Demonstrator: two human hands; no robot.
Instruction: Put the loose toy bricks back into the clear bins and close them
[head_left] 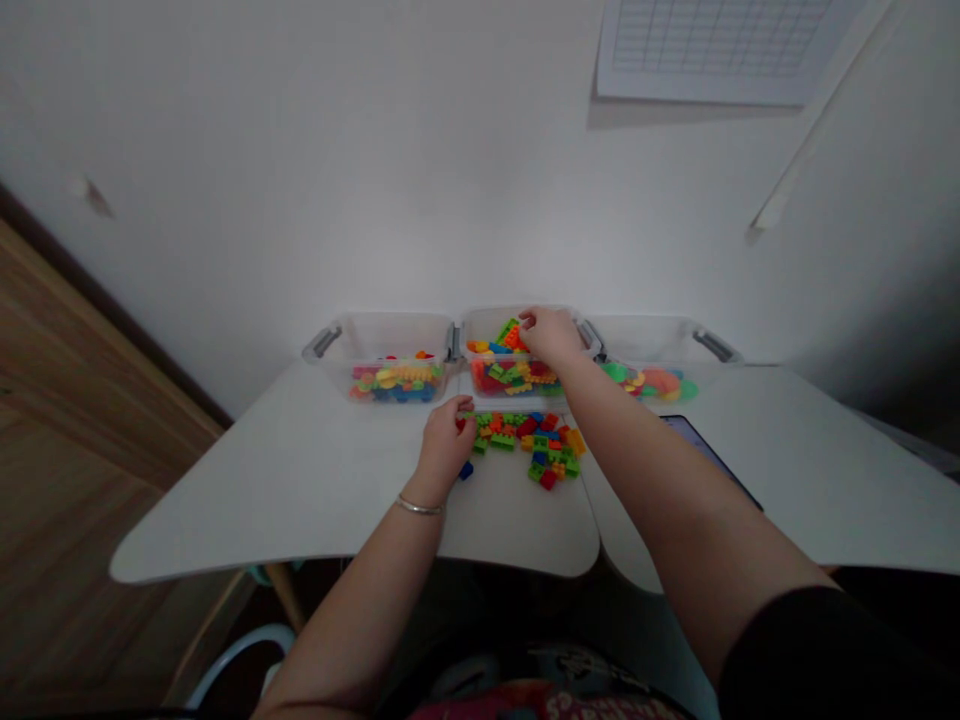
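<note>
My left hand (pixel 445 440) rests at the left end of a spread of loose plastic building bricks (pixel 502 441) on the table. Its fingers are curled, and a bit of a red building brick (pixel 460 424) shows between thumb and fingers. Just below it lies a dark blue brick (pixel 466 470). My right hand (pixel 551 334) reaches into the middle clear plastic box (pixel 480 318), fingers bent and closed beside orange and green bricks (pixel 511 334). What those fingers hold, if anything, is hidden. Red, green, yellow and blue bricks partly fill this box.
The left clear box (pixel 390 325) holds mixed colourful plastic pieces; the right box (pixel 645 330) holds green, orange and yellow ones. All three stand against the wall. A phone (pixel 712 460) lies beneath my right forearm. White tables (pixel 300 500) meet at a seam.
</note>
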